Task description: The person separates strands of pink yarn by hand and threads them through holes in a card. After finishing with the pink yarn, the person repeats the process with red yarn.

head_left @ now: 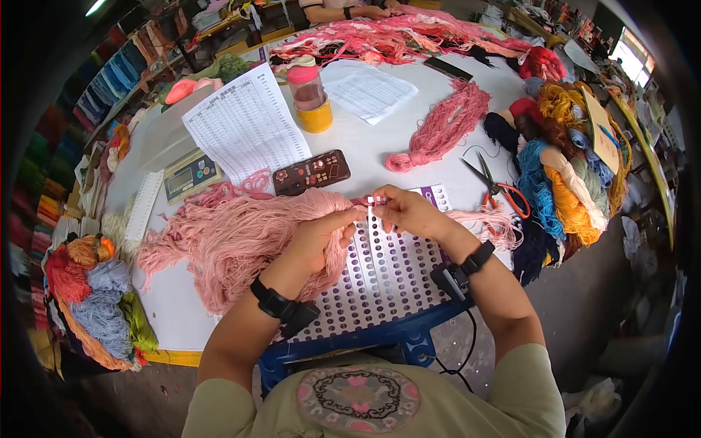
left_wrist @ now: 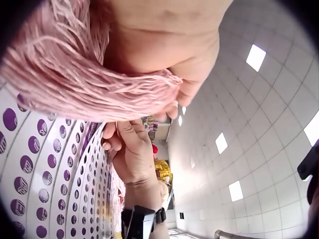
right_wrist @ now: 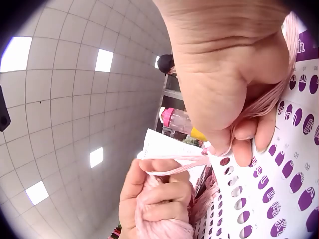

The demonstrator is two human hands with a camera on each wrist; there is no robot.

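A thick hank of pale pink yarn [head_left: 241,244] lies across the table, its right end gathered at my left hand [head_left: 319,237]. That hand grips the yarn, its fingers curled round a bunch [right_wrist: 162,226]. A thin pink strand [right_wrist: 182,168] runs from it to the holed end of a white card strip [right_wrist: 230,175]. There my right hand [head_left: 418,215] pinches the strand with thumb and fingertips, close to a small pink loop at the hole. More pink strands [right_wrist: 271,99] pass under its palm. White cards with purple-printed holes [head_left: 387,285] lie beneath both hands.
Orange-handled scissors [head_left: 515,201] and a pink skein [head_left: 449,124] lie to the right. A dark phone [head_left: 312,173], a digital scale [head_left: 191,175], a printed sheet [head_left: 248,120] and a pink-lidded jar [head_left: 314,117] stand beyond. Coloured yarn bundles [head_left: 562,182] edge the table; another person's arms [head_left: 343,13] reach in opposite.
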